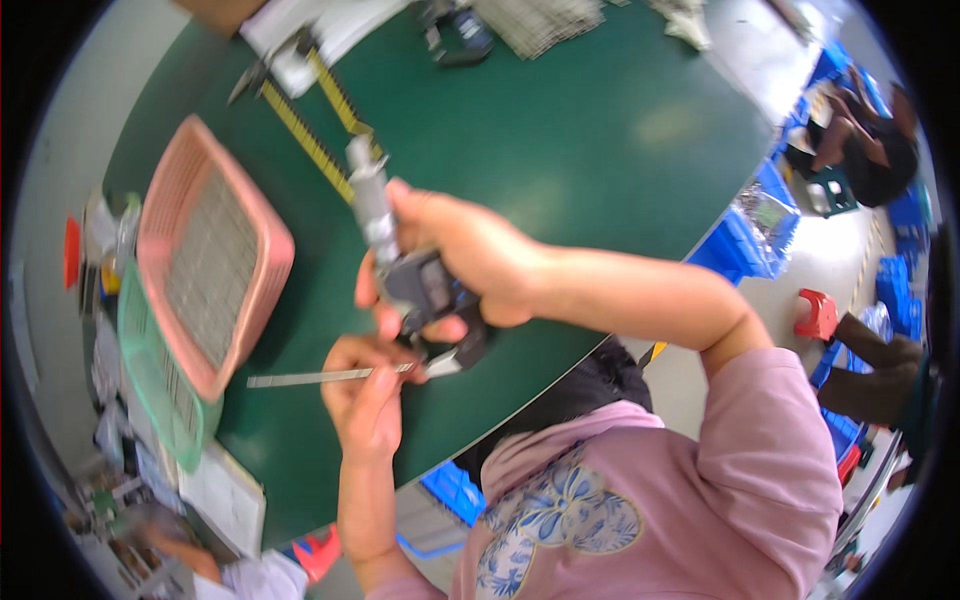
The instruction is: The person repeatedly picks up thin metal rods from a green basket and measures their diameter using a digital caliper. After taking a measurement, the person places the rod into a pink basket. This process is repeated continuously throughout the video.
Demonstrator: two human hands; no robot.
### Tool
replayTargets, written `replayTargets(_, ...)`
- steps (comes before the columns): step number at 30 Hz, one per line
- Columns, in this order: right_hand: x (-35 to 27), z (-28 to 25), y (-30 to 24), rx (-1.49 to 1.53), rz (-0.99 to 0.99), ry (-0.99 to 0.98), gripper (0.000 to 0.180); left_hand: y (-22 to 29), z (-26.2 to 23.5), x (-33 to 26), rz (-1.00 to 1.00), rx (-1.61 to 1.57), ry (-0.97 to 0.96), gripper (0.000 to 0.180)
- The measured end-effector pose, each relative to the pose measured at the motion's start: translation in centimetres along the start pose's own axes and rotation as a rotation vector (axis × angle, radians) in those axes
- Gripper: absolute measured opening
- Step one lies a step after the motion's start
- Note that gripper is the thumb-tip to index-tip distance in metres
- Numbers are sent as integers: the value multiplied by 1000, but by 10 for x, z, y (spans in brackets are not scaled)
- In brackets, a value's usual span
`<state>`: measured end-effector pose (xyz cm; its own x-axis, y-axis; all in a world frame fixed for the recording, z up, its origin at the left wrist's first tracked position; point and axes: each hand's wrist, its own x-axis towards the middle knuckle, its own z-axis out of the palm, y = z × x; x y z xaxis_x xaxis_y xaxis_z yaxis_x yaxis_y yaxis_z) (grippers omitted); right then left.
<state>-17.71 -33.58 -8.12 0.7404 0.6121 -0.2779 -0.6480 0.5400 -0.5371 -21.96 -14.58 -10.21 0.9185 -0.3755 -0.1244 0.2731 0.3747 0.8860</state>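
Note:
My right hand (pixel 472 250) is wrapped round a digital micrometer (pixel 415 285) with a silver thimble and a dark frame. The thimble points up and away, and the C-shaped frame end sits low, near my left hand. My left hand (pixel 365 390) pinches a thin, narrow metal strip (pixel 305 379) between thumb and fingers. One end of the strip sticks out to the left; its other end reaches the micrometer's jaws. Fingers partly hide that spot, so I cannot tell whether the jaws touch it.
A pink basket (pixel 275 255) of grey metal strips stands on the green table (pixel 590 130), beside a green basket (pixel 150 370). Two yellow-and-black bars (pixel 310 140) lie ahead. Farther back are a dark measuring tool (pixel 458 38) and stacked strips (pixel 535 22). Blue bins (pixel 745 240) stand right.

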Motion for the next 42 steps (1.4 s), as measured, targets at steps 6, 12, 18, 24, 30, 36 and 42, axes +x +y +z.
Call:
replayTargets(6,-12,24,-17,-1232,-656,191,22,-8,19,12,263,690,65,33)
replayTargets(12,-60,23,-40,-1473,-732,391,20,-6,86,59,500,783,-119,53)
replayTargets(18,-124,-50,-147,-1688,-774,963,29,27,69,62,396,984,-125,50)
replayTargets(24,-163,-186,-282,-1781,-221,1566,30,86,-53,26,418,970,555,23)
replayTargets(30,-128,-219,-317,-1891,-40,1532,27,117,-185,-29,544,1495,866,30)
replayTargets(36,-149,-226,-312,-2014,-390,1383,21,124,-132,-3,557,1131,855,46)
replayTargets(42,-171,-164,-232,-1462,-476,1138,16,127,-96,90,310,1560,547,19)
